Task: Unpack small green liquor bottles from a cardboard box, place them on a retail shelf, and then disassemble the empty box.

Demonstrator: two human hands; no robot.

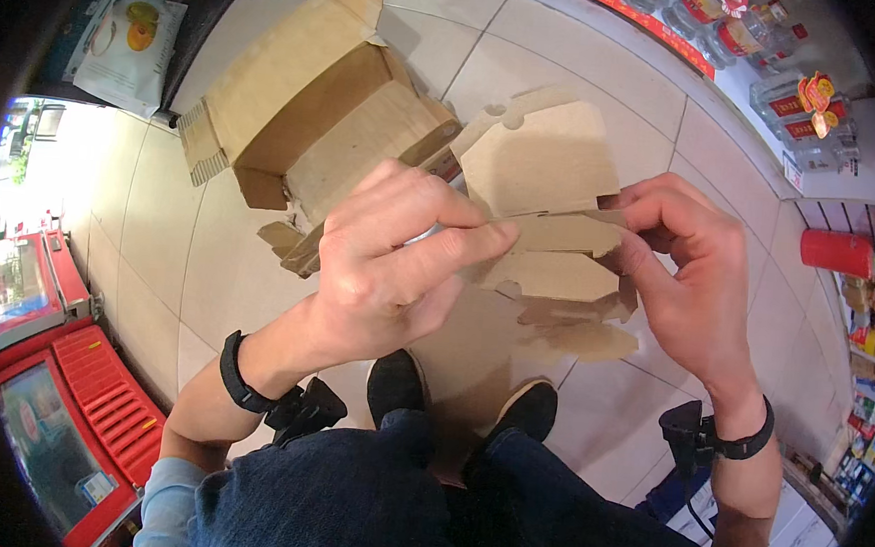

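Observation:
A thin brown cardboard piece [538,159] with die-cut flaps and notches is held up in front of me. The thumb and index finger of my left hand [397,252] pinch its left side near a fold. At the opposite edge, my right hand [690,263] grips the flaps between thumb and fingers. The lower flap [565,276] folds toward me, with torn-looking strips below it. More brown cardboard [471,343] shows beneath, between my shoes; I cannot tell whether it joins the held piece. Beyond my left hand, an opened cardboard box [291,91] lies on the floor.
Light tiles [256,292] cover the floor. Red chest freezers [99,403] stand at left. Clear bottles [807,119] with red labels line a shelf at upper right, and a red cylinder [837,253] sits below. A white packet [129,55] lies on a dark surface at upper left.

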